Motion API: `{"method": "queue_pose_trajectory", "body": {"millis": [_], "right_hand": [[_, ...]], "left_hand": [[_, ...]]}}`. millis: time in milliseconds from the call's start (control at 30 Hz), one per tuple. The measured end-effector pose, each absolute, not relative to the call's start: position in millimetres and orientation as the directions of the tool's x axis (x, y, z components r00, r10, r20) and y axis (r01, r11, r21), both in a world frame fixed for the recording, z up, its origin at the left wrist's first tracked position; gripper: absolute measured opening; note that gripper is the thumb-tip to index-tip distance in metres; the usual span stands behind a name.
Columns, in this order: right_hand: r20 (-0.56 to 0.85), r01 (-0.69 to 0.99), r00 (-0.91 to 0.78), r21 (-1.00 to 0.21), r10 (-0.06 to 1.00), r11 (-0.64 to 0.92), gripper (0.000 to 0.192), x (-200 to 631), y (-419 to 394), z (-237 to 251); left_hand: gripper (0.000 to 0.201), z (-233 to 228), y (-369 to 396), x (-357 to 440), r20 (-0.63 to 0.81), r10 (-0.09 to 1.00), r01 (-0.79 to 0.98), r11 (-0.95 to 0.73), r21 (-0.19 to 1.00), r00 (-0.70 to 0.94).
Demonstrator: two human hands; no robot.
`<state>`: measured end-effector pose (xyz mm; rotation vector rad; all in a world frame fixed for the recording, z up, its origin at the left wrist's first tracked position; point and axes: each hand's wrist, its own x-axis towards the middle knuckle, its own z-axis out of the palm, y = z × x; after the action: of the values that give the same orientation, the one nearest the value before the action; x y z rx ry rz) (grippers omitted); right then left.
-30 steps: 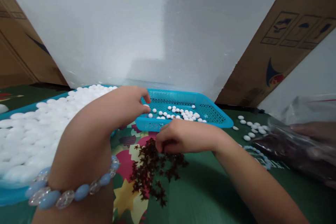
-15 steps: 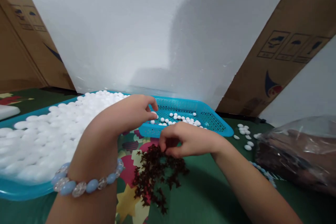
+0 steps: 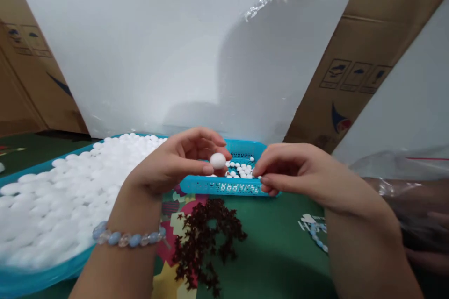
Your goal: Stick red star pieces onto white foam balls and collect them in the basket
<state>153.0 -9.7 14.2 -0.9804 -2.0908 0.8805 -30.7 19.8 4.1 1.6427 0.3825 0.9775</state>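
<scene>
White oval bead (image 3: 218,160), smooth, pinched in left hand (image 3: 175,163)

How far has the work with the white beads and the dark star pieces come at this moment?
Some white beads already lie in the small blue basket. The left hand holds one white bead at its fingertips; the right hand pinches something too small to tell. Much seems left: the big tray is heaped with white beads, and the dark star pieces lie piled on the mat.
</scene>
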Motion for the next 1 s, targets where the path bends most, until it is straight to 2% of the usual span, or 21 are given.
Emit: {"method": "queue_pose_trajectory", "body": {"millis": [67, 133, 267, 333, 400, 633, 900, 1000], "right_hand": [[0.354, 0.383, -0.447, -0.755, 0.822, 0.533, 0.008, 151, -15, 15], [0.476, 0.399, -0.406, -0.675, 0.78, 0.62, 0.007, 147, -18, 14], [0.701, 0.404, -0.399, -0.445, 0.592, 0.799, 0.01, 138, -20, 11], [0.779, 0.412, -0.388, -0.333, 0.494, 0.848, 0.012, 135, -20, 10], [0.82, 0.434, -0.365, -0.269, 0.44, 0.86, 0.014, 134, -19, 9], [0.777, 0.379, -0.361, -0.382, 0.515, 0.843, 0.01, 133, -15, 7], [0.691, 0.122, -0.314, -0.651, 0.651, 0.749, 0.012, 140, -20, 8], [0.675, 0.062, -0.325, -0.684, 0.662, 0.727, 0.009, 140, -22, 10]], "left_hand": [[0.021, 4, 18, -32, 0.402, 0.68, -0.264, -0.303, 0.916, 0.614], [0.018, 5, 17, -34, 0.392, 0.68, -0.249, -0.304, 0.92, 0.619], [0.015, 10, 12, -40, 0.327, 0.719, -0.172, -0.283, 0.944, 0.614], [0.015, 13, 9, -42, 0.273, 0.762, -0.143, -0.234, 0.962, 0.587], [0.018, 15, 7, -43, 0.247, 0.789, -0.14, -0.203, 0.969, 0.563], [0.018, 17, 6, -33, 0.276, 0.738, -0.149, -0.234, 0.961, 0.616], [0.02, 17, 6, -30, 0.294, 0.683, -0.106, -0.304, 0.947, 0.669], [0.025, 18, 5, -29, 0.339, 0.686, -0.15, -0.321, 0.935, 0.644]]}}
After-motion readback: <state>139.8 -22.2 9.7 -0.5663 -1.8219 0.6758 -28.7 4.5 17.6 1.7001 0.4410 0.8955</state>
